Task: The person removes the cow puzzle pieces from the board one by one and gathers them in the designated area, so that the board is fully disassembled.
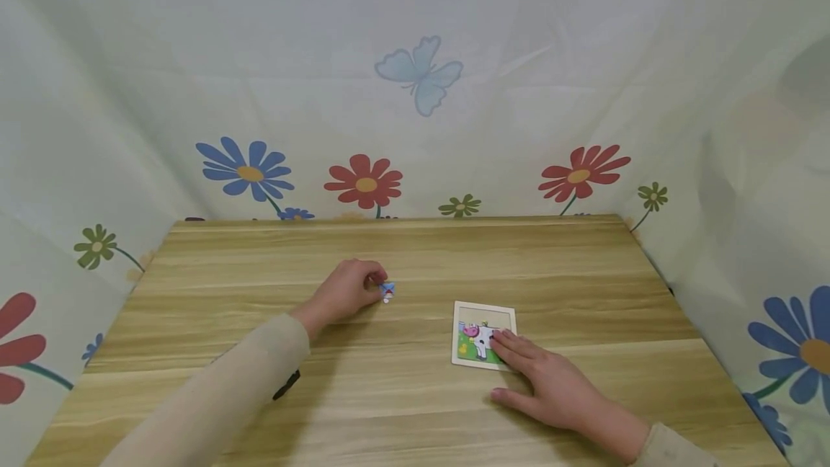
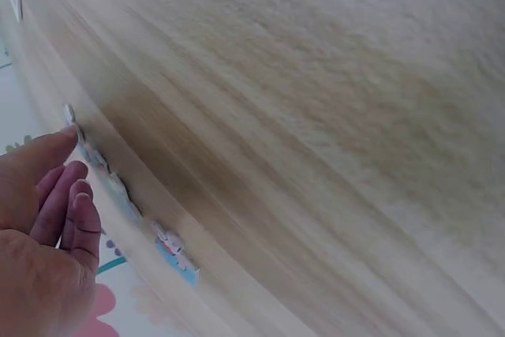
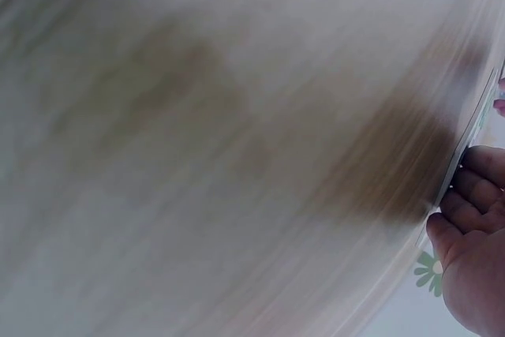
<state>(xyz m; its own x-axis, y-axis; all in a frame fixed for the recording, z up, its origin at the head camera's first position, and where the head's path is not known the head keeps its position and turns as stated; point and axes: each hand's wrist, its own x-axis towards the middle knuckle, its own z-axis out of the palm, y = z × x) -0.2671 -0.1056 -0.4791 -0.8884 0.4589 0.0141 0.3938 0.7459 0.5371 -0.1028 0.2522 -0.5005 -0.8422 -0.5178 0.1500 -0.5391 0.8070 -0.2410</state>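
Note:
My left hand (image 1: 350, 287) is bent over a small blue puzzle piece (image 1: 387, 291) with red and white on it. Thumb and forefinger appear to pinch that piece, though the contact is partly hidden. In the left wrist view, several more puzzle pieces (image 2: 175, 254) lie in a row on the table beside the hand. With fairly straight fingers, my right hand (image 1: 551, 384) rests on the lower right of a framed puzzle board (image 1: 484, 367). A pink-nosed cow on green fills its lower part; the top shows bare wood.
The wood-grain table (image 1: 402, 409) spreads around both hands. Behind and beside it hangs a white cloth (image 1: 292, 92) printed with flowers and a butterfly. A dark object (image 1: 287, 385) shows by the left sleeve.

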